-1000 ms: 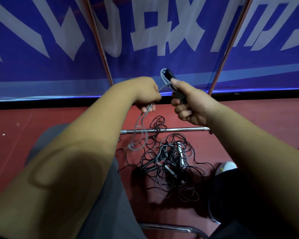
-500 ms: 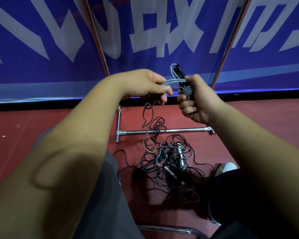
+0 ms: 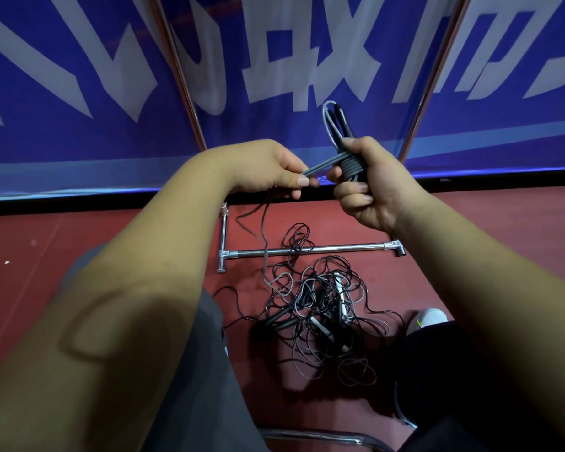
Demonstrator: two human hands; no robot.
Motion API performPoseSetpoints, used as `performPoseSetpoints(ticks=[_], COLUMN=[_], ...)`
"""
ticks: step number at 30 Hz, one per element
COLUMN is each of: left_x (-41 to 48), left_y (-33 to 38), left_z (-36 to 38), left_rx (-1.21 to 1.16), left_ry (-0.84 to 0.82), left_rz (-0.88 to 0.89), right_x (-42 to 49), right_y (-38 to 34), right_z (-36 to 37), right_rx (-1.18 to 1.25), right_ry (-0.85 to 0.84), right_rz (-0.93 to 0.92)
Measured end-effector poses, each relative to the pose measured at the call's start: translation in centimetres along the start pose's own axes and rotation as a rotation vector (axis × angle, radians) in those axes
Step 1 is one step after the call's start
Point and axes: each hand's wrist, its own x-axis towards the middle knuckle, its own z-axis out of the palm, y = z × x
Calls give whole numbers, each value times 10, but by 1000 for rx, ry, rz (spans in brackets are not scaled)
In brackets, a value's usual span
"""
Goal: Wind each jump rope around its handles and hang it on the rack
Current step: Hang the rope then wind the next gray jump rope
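Note:
My right hand grips the dark handles of a grey jump rope, held upright, with several turns of cord wound round them. My left hand pinches the free stretch of the grey cord just left of the handles. The slack hangs from my left hand down to the floor. A tangled pile of other jump ropes lies on the red floor below my hands. The chrome rack's base bar lies on the floor behind the pile, and its two uprights rise on either side.
A blue banner with white characters stands close behind the rack. My grey-clad knee is at lower left, a dark-clad leg and a white shoe at lower right. A chrome chair rail crosses the bottom.
My left hand has carried the cord round the handles, adding turns. Both hands have shifted slightly right and the hanging slack has grown shorter.

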Motion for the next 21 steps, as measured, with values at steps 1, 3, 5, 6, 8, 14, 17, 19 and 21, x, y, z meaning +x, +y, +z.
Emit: performPoseSetpoints(ticks=[1, 3, 5, 6, 8, 14, 17, 19, 21], left_x=[0, 1, 3, 3, 4, 4, 5, 6, 6], left_y=[-2, -5, -6, -6, -7, -7, -7, -6, -6], left_z=[1, 2, 3, 4, 5, 3, 2, 3, 4], left_rx=[-12, -29, -17, 5, 37, 102, 148, 193, 143], left_ry=[1, 4, 5, 5, 10, 62, 63, 97, 138], left_rz=[-14, -46, -74, -85, -106, -103, -108, -101, -75], right_x=[-1, -2, -2, -2, -2, -8, -11, -13, -16], right_y=[0, 1, 2, 3, 4, 5, 3, 3, 2], right_z=[1, 3, 4, 5, 6, 12, 12, 11, 8], right_rx=[4, 7, -19, -39, -76, -231, -245, -219, -184], right_ry=[10, 22, 19, 8, -22, -26, -65, -123, -256], right_rz=[-6, -26, -34, -29, -11, -43, -14, 47, 156])
